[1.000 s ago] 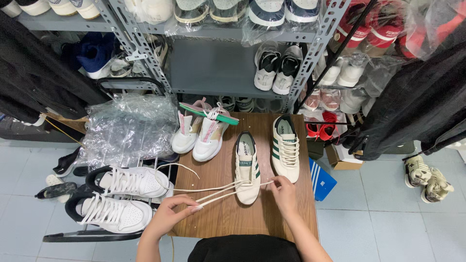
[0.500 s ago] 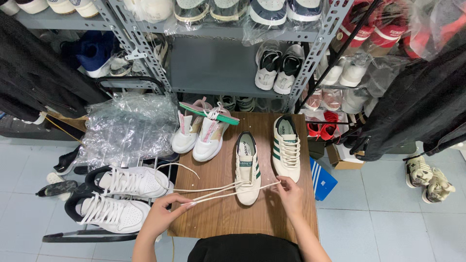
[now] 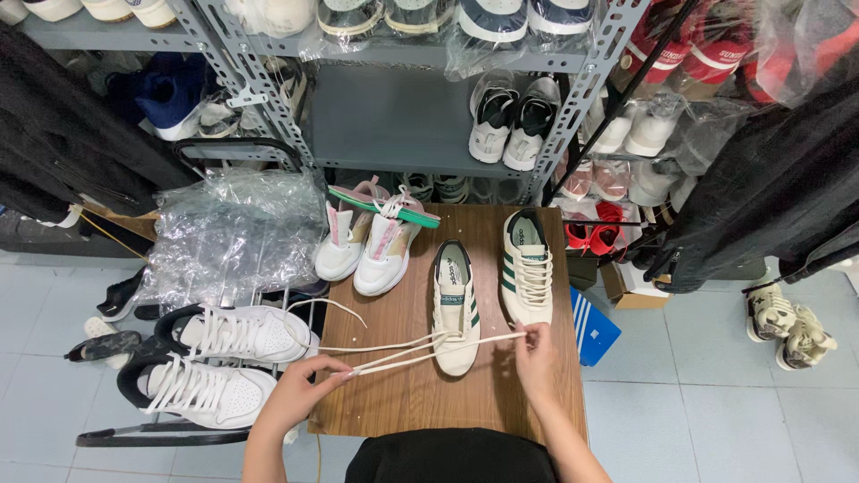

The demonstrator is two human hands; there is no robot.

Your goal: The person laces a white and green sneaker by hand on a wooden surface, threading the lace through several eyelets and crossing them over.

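Observation:
A cream sneaker with green stripes (image 3: 455, 309) lies on the small wooden table (image 3: 420, 402), toe toward me. A long cream shoelace (image 3: 398, 351) runs through its front eyelets. My left hand (image 3: 302, 392) pinches the lace ends at the table's left edge. My right hand (image 3: 537, 356) pinches the other end of the lace just right of the toe, pulling it taut. The matching laced sneaker (image 3: 526, 277) stands beside it on the right.
A white and pink pair of sneakers (image 3: 369, 243) sits at the table's back left. Two white sneakers (image 3: 215, 362) rest on a rack to the left, by crumpled clear plastic (image 3: 234, 237). Grey metal shelves (image 3: 403, 116) hold more shoes behind. A blue box (image 3: 592, 331) leans right of the table.
My right hand has drawn its lace end further right and slightly up. My left hand has shifted a little left and back along the table edge, tightening the lace.

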